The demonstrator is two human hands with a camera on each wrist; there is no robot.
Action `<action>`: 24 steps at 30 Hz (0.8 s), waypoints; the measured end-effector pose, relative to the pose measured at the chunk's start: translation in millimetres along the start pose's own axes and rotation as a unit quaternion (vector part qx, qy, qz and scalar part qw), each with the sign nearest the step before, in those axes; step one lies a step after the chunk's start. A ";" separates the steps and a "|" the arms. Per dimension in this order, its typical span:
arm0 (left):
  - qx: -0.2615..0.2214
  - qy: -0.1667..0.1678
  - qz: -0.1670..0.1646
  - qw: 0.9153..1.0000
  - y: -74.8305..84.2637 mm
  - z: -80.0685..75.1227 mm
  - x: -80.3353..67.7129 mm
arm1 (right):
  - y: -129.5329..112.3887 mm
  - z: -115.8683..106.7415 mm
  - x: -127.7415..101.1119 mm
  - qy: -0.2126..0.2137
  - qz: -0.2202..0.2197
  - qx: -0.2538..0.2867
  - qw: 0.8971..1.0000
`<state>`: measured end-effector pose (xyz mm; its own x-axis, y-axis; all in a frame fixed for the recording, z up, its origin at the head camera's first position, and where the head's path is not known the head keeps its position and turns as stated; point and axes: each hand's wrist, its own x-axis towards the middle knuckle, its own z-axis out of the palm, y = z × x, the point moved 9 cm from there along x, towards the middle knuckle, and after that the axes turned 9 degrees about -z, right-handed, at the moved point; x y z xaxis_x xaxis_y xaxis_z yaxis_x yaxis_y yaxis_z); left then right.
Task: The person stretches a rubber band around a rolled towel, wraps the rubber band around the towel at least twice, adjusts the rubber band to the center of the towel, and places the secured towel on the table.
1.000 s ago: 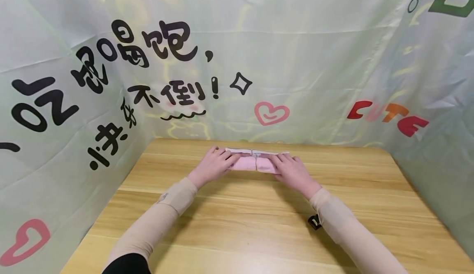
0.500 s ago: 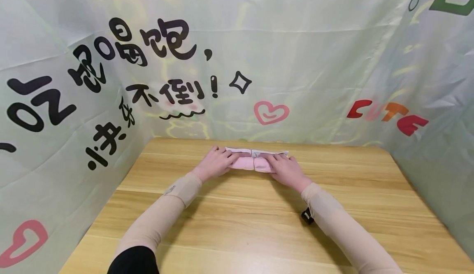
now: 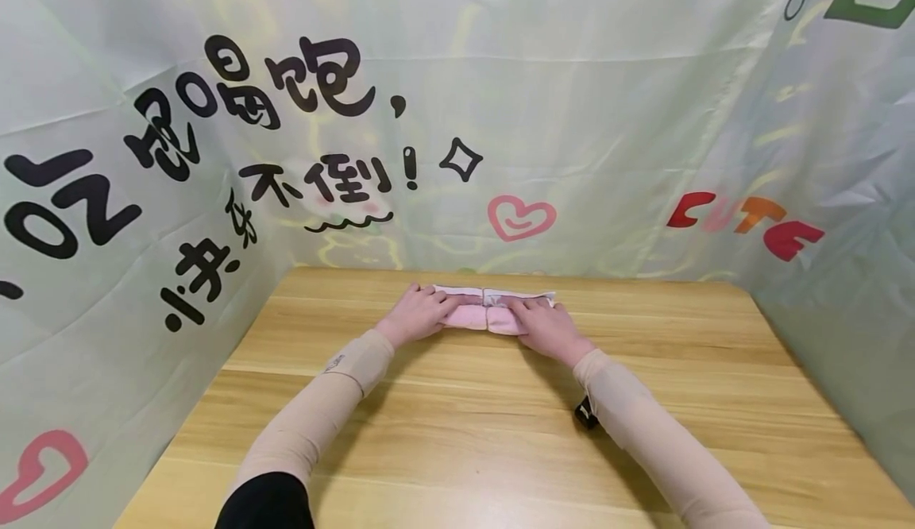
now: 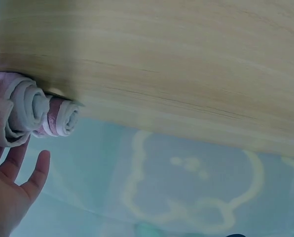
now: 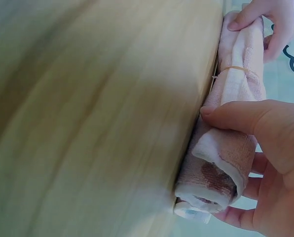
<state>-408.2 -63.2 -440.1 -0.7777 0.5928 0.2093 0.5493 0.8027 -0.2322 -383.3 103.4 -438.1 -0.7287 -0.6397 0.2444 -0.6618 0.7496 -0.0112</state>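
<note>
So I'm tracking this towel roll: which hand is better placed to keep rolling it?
Probably the right hand: its thumb and fingers wrap the pink towel roll. The left hand only holds the other end.

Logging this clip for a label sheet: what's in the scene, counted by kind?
Pink rolled towel: 1
Hands, left hand and right hand, both gripping the towel: 2
Wooden table: 1
Total: 4
</note>
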 end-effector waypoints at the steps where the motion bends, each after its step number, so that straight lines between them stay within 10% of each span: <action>1: -0.003 -0.004 -0.003 1.000 -0.9 1.1 0.0 | -0.1 0.8 0.5 -0.002 0.000 0.000 1.000; 14: -0.064 -0.057 -0.030 0.996 -11.2 -4.3 -7.6 | 3.4 -1.5 -8.2 -0.006 0.012 0.026 1.000; 24: -0.101 -0.029 -0.030 0.994 -18.8 -7.5 -12.9 | -1.6 -14.3 -16.9 0.072 -0.016 0.011 0.997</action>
<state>-406.2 -85.5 -431.3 -0.8236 0.5440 0.1605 0.5477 0.8363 -0.0238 -367.4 115.4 -428.3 -0.6751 -0.6314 0.3815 -0.6894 0.7241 -0.0216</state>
